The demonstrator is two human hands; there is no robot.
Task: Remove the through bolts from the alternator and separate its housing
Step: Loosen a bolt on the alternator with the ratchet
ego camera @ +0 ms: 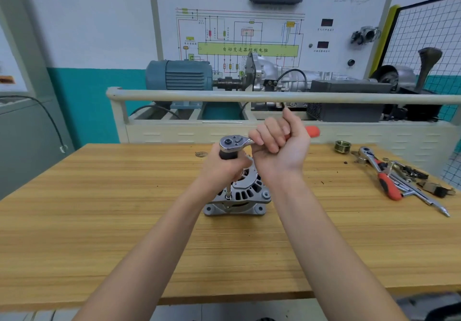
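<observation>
- Alternator (245, 194) mid table (99, 221), upright.
- L hand (224, 168) fingers wrapped round extension under ratchet (234, 143) head.
- R hand (279, 143) fingers gripping ratchet handle.
- Spare tools (399, 181) far right.

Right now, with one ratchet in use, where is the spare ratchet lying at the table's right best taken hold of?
Grip the spare ratchet by its red handle, coming from above. The handle lies flat and points toward the person, while its metal head faces away and other tools crowd its right side.
</observation>
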